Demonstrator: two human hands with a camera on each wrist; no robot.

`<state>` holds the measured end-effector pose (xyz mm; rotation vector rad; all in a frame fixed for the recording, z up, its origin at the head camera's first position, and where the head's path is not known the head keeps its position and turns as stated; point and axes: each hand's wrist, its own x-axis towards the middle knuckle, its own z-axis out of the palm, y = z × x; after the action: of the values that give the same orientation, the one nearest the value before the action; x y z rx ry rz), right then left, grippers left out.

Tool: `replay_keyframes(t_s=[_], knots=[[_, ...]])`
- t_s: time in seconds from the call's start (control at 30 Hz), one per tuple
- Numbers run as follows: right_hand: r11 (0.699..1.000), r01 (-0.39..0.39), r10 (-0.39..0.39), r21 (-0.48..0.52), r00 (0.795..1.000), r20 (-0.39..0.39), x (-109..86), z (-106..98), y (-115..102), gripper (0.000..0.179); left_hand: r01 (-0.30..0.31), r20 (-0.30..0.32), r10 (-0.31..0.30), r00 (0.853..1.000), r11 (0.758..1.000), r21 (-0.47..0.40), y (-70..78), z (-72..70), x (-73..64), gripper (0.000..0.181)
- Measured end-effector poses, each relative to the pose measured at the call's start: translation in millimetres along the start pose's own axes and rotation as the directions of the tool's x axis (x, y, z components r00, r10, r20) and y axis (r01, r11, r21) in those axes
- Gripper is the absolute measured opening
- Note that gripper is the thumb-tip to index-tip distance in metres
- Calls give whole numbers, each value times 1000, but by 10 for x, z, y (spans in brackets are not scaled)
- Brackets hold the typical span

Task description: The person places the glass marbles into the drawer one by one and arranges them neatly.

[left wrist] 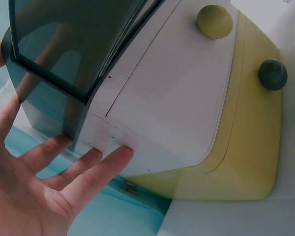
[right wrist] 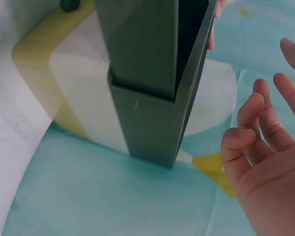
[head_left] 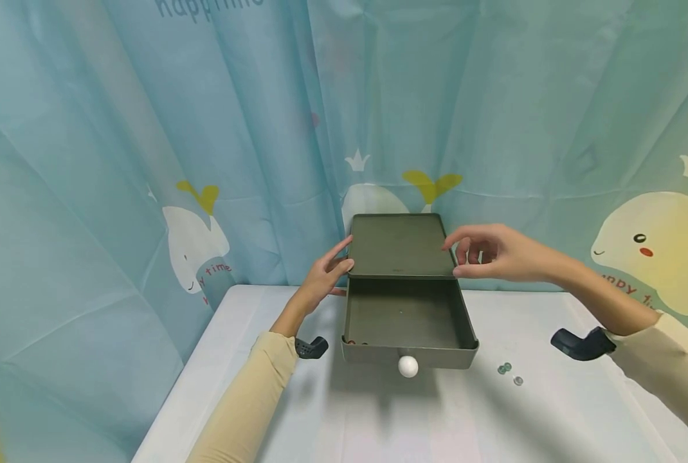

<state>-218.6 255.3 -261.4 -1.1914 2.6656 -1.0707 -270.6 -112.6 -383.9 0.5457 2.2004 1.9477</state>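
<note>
A green chest of drawers (head_left: pixel 397 244) stands on the table (head_left: pixel 552 418), its green drawer (head_left: pixel 436 358) pulled out toward the person. The left hand (head_left: pixel 323 276), fingers spread and fairly straight, touches the chest's left side. The right hand (head_left: pixel 485 253), fingers loosely bent around nothing, hovers by the right edge; the head view overlaps them, but the right wrist view shows a gap and cuts off part of the hand. Small reddish bits (head_left: pixel 352 342) are half hidden behind the drawer's front wall, too tiny to identify. Glassy pieces (head_left: pixel 505 368) lie on the table, right of the drawer. The white drawer (left wrist: pixel 172 93) and yellow drawer (left wrist: pixel 255 132) underneath are hidden from the head view.
</note>
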Motion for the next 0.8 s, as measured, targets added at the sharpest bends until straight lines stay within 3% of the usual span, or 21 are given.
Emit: replay_keyframes(t_s=[0.4,0.67,0.8], knots=[[999,-47,46,-12,995,-87,-333,-106,141,36,7,0,-7,1000,1000,0,-23,-3,0,60],[999,-34,33,-8,994,-103,-541,-136,317,39,-3,-7,3,1000,1000,3,-36,-3,8,60],[998,-69,69,2,991,-112,-660,-120,403,39,-8,-7,8,1000,1000,-3,-42,-5,22,60]])
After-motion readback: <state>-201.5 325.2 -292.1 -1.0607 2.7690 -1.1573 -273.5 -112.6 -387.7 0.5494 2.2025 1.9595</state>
